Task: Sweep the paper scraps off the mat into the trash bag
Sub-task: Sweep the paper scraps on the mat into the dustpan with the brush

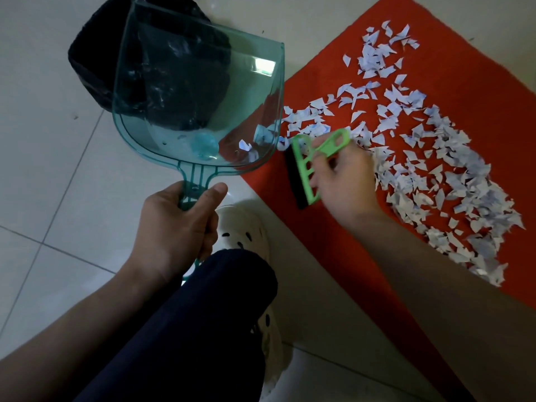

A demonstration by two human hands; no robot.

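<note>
A red mat [342,227] lies on the tiled floor, covered on its right half with several white paper scraps [429,158]. My right hand [345,181] grips a small green brush [307,166] with black bristles at the mat's left edge, beside the scraps. My left hand [177,224] holds the handle of a clear teal dustpan [200,91], raised and tilted over the black trash bag [92,59] at the upper left. A few scraps lie in the pan's lower right corner.
My knee in dark trousers [185,329] and a white perforated clog [243,227] fill the lower middle, touching the mat's near edge. Pale floor tiles [52,175] spread to the left.
</note>
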